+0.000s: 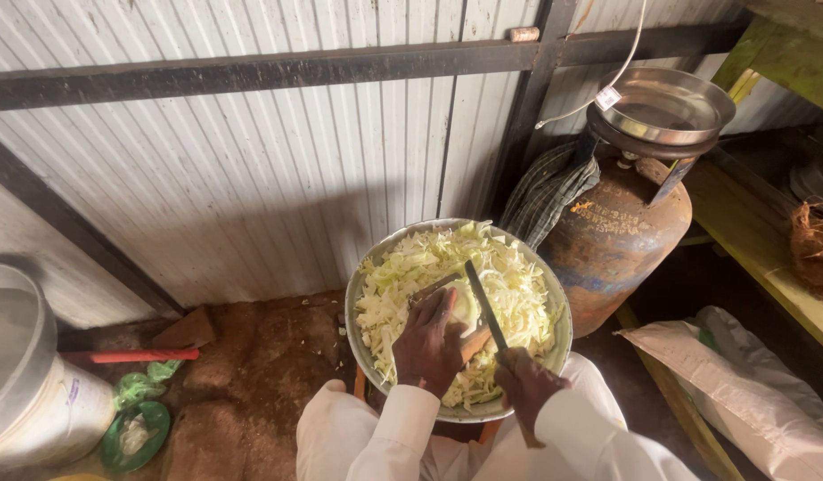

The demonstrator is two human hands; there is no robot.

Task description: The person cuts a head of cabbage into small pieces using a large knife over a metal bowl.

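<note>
- Two hands worked over a metal bowl (365, 343) of shredded cabbage (402, 276) on the lap.
- Left hand (429, 343) pressed a pale cabbage piece (466, 307), fingers curled over it.
- Right hand (524, 385) was closed around a knife (484, 305), blade across the cabbage.

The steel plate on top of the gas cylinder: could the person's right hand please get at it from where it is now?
Probably not straight away: the right hand is shut on the knife over the bowl, though nothing blocks the way to the steel plate on the gas cylinder.
</note>
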